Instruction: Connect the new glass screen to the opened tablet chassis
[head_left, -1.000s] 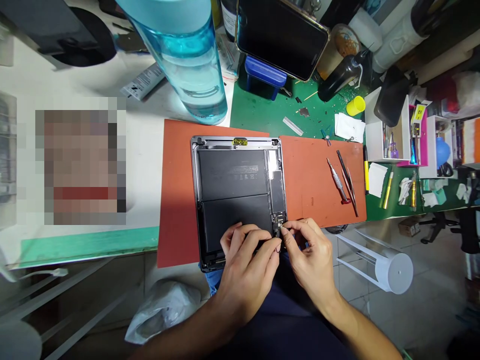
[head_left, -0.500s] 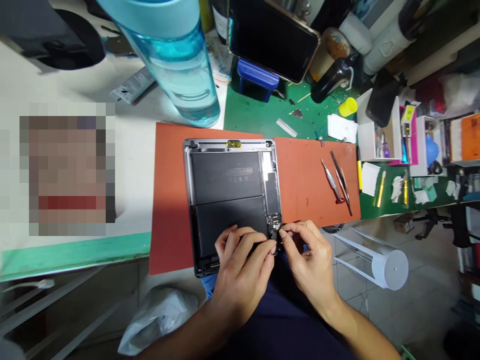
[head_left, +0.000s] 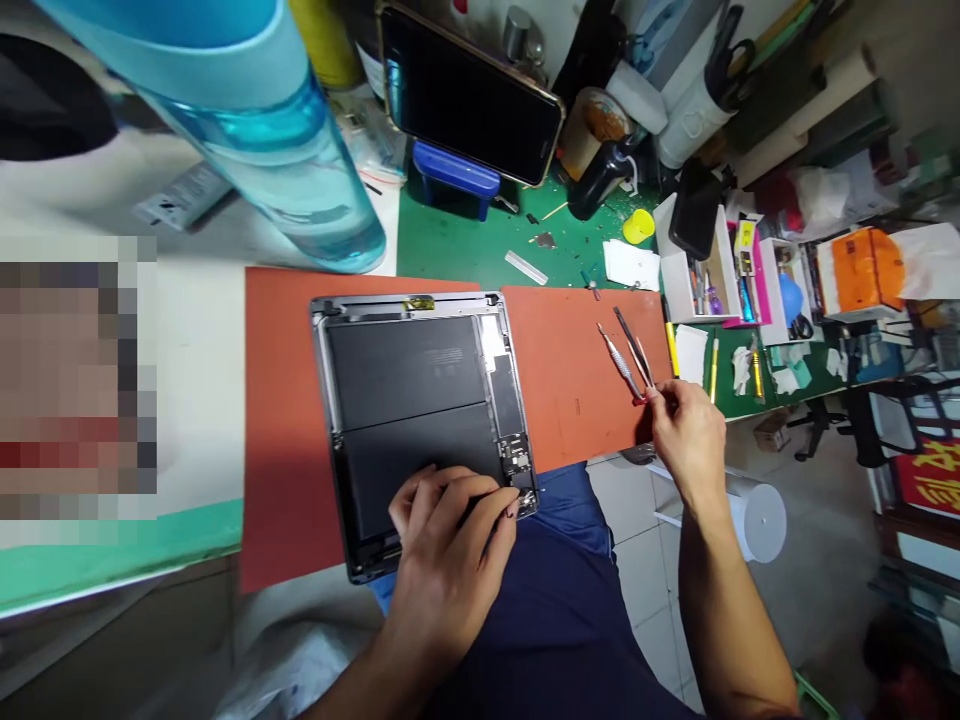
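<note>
An opened tablet (head_left: 409, 400) lies on an orange mat (head_left: 285, 420), its black battery and logic board exposed. My left hand (head_left: 450, 540) rests on the tablet's near right corner, fingers curled and pressing down beside the small connector area. My right hand (head_left: 682, 425) is at the mat's right edge, fingers pinched at the near ends of the tweezers (head_left: 634, 350) and a red-tipped metal tool (head_left: 621, 362) lying there. Whether the fingers grip either tool I cannot tell.
A large blue water bottle (head_left: 255, 150) stands behind the mat at left. A dark phone (head_left: 469, 95) leans on a blue stand. Glue bottles, a yellow cap (head_left: 637, 225), white tool holders (head_left: 701, 275) and scraps crowd the green mat at right. A white cylinder (head_left: 757, 520) sits below the table edge.
My right hand left the tablet's corner and moved right to the tools at the mat's edge. The left hand stayed on the tablet. The view shifted right.
</note>
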